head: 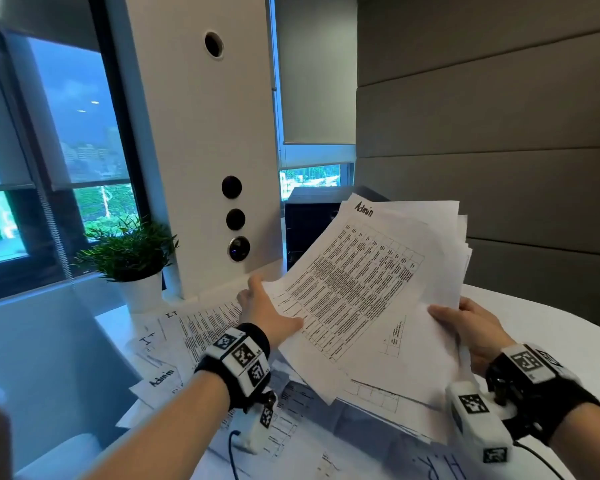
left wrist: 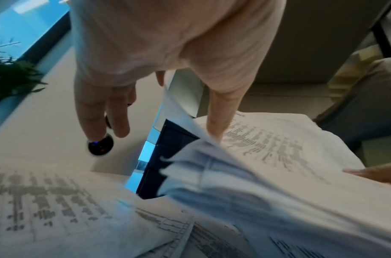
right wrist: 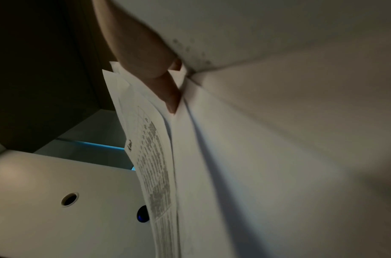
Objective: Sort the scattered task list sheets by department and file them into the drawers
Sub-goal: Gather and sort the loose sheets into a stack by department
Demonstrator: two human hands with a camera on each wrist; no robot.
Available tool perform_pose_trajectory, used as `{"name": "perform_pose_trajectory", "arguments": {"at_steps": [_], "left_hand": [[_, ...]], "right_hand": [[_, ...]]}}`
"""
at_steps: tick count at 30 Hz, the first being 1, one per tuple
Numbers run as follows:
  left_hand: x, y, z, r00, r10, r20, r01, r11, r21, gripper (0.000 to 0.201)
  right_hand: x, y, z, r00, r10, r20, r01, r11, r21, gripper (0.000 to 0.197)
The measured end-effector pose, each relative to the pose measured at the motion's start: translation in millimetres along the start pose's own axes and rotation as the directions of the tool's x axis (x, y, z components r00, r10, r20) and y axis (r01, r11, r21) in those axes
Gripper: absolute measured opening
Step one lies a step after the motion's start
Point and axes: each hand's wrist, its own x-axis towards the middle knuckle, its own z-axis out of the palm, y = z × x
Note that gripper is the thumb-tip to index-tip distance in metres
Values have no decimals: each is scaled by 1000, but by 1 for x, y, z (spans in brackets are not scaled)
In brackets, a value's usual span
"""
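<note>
I hold a loose stack of task list sheets [head: 361, 289] tilted above the white table [head: 541, 317]. Its top sheet is marked "Admin" by hand. My left hand [head: 267, 306] pinches the stack's left edge, thumb [left wrist: 218, 111] lying on the printed face [left wrist: 278, 157], the other fingers [left wrist: 97, 113] straight beside it. My right hand [head: 471, 327] grips the right edge, thumb [right wrist: 159, 82] on top of the sheets [right wrist: 278, 157] and fingers hidden beneath. More sheets lie scattered below: some marked "IT" [head: 201, 323], one marked "Admin" [head: 161, 377], one marked "H.R." [head: 440, 469].
A black drawer cabinet [head: 309, 223] stands behind the stack, partly hidden by it, also in the left wrist view [left wrist: 167, 139]. A white column [head: 205, 150] with round sockets rises at the table's far edge. A potted plant [head: 132, 251] stands to its left by the window.
</note>
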Motion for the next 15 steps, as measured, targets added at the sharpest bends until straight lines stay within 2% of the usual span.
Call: {"name": "perform_pose_trajectory", "arguments": {"at_steps": [2, 4, 7, 9, 13, 15], "left_hand": [[3, -4, -3, 1000, -10, 13, 10, 1000, -24, 100], [5, -6, -2, 1000, 6, 16, -6, 1000, -2, 96], [10, -7, -1, 998, -15, 63, 11, 998, 67, 61], [14, -7, -1, 995, -45, 83, 38, 995, 89, 50], [15, -5, -3, 999, -13, 47, 8, 994, 113, 56], [17, -5, -4, 997, -18, 79, 7, 990, 143, 57]], "right_hand": [[0, -1, 0, 1000, -7, 5, 7, 1000, -2, 16], [-2, -2, 2, 1000, -14, 14, 14, 1000, -2, 16], [-4, -4, 6, 999, -17, 37, 18, 1000, -8, 19], [-7, -6, 7, 999, -29, 44, 30, 999, -28, 16], [-10, -9, 5, 997, -66, 51, 69, 995, -72, 14], [-9, -9, 4, 996, -75, 44, 79, 992, -95, 16]]}}
